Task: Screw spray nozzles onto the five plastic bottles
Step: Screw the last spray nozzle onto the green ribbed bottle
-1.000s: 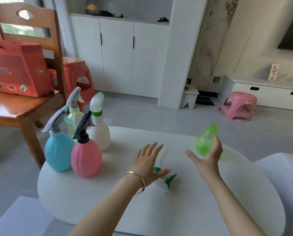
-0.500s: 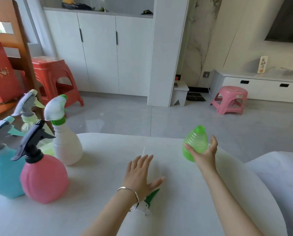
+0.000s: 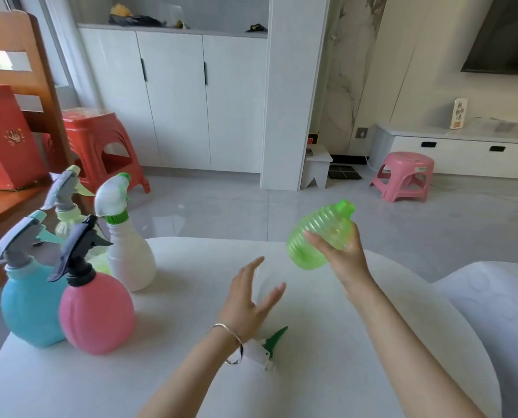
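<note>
The right hand (image 3: 340, 254) grips the ribbed translucent green plastic bottle (image 3: 318, 239), tilted above the white round table (image 3: 372, 342); the left hand (image 3: 248, 300) hovers spread and empty; the white spray nozzle with green trigger (image 3: 266, 348) lies on the table beneath its wrist; better to right the neck and seat the threads squarely before turning.
</note>
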A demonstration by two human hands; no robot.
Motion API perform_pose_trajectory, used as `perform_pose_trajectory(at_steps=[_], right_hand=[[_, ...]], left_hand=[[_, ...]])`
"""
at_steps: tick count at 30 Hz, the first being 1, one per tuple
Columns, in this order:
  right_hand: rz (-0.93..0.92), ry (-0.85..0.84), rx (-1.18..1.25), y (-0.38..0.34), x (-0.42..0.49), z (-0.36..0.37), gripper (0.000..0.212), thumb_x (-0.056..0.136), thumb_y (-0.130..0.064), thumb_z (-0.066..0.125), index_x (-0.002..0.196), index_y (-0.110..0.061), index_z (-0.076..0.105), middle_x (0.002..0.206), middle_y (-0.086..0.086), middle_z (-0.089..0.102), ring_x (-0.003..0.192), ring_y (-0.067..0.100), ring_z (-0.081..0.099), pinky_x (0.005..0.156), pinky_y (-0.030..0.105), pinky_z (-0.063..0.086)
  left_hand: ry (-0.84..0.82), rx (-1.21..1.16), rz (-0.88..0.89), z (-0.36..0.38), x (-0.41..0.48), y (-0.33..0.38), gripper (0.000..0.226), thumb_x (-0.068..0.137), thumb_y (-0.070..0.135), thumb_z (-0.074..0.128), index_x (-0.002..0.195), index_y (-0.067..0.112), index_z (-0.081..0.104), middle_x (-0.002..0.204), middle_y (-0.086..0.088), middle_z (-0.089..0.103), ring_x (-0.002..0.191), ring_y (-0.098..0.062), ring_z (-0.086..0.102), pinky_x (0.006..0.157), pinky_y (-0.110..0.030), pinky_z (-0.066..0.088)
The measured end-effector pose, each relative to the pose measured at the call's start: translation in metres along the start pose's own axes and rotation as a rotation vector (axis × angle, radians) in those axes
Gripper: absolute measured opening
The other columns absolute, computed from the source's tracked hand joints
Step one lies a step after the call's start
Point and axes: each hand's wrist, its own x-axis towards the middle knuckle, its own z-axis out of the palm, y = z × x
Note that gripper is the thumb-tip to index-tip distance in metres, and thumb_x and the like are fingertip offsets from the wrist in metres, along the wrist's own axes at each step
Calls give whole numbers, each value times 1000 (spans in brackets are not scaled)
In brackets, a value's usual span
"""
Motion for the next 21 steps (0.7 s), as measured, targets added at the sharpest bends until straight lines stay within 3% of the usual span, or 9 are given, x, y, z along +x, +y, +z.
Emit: perform_pose_trajectory(at_steps=[2,5,7,10,13,15,18,21], right_hand=[[38,-191,49,-23,-26,15,77,55,-47,84,121,-29,49,120,-7,63,109,6,60,87,23,44],[84,-381,29,-37,-65,36,77,55,-52,80,122,-33,48,117,-11,64,103,-3,62,80,14,47],[96,-452,8,-40,-83,44,74,59,-57,75,124,-35,46,118,-15,63,101,-10,60,76,6,46],[128,-541,-52,-38,-98,42,74,65,-66,66,130,-41,41,127,-19,54,110,-15,52,85,12,41],[127,-515,-193,-21,-109,35,63,70,-49,72,125,-39,44,127,-13,52,121,0,50,92,17,38],[103,-520,-427,-3,-117,32,54,74,-38,75,121,-36,48,125,-9,54,123,10,49,93,20,37],[68,-610,-769,19,-128,37,68,71,-47,73,130,-37,41,122,-10,55,114,14,53,92,26,42],[-78,-600,-944,31,-133,49,71,72,-45,70,134,-32,38,117,-9,61,102,11,54,97,24,34]], left_hand=[[25,-326,-45,-12,-6,11,76,71,58,57,138,39,28,137,7,44,118,-14,55,95,-27,44],[-1,-624,-111,-30,-19,19,79,63,59,60,135,43,32,132,6,50,105,-10,64,81,-32,57],[-8,-685,-168,-43,-28,21,80,59,60,65,132,37,42,128,0,57,104,-15,66,79,-35,59],[13,-795,-244,-69,-36,17,74,57,58,71,122,28,54,122,-4,64,103,-18,68,74,-32,59],[72,-872,-314,-99,-38,8,55,59,56,69,107,29,61,119,-2,64,101,-16,66,68,-28,59],[92,-877,-356,-110,-42,-1,48,63,54,67,103,30,61,120,-2,62,101,-16,65,67,-28,59],[100,-845,-387,-120,-49,-13,59,63,56,68,113,26,59,123,-3,62,105,-19,64,68,-29,58],[102,-813,-395,-128,-53,-17,75,61,58,72,124,21,55,125,-4,61,109,-22,62,71,-30,58]])
